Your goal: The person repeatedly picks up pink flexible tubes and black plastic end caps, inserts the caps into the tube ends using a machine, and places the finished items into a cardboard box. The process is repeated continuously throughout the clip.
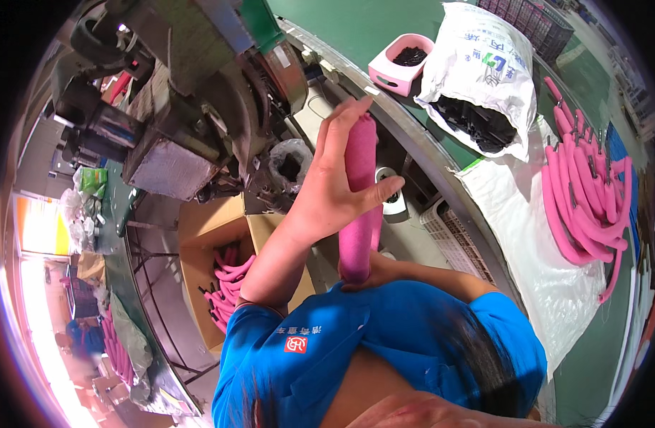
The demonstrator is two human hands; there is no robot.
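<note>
A thick pink foam tube [356,246] stands lengthwise in front of my chest. A second pink stretch shows beside it, so it may be bent double. My right hand [374,271] is closed round its near end, partly hidden by the tube. My left hand [331,182] lies along the tube's upper left side, fingers stretched toward the far end. Its thumb sticks out across the tube, and the hand looks open, palm against or close to the foam.
At right, several pink foam tubes with black ends [584,192] lie on a white sheet [513,214]. A white sack of black parts [477,57] and a pink bin [391,82] stand on the green bench. Left are a metal machine [174,164] and a carton [199,221] holding pink tubes.
</note>
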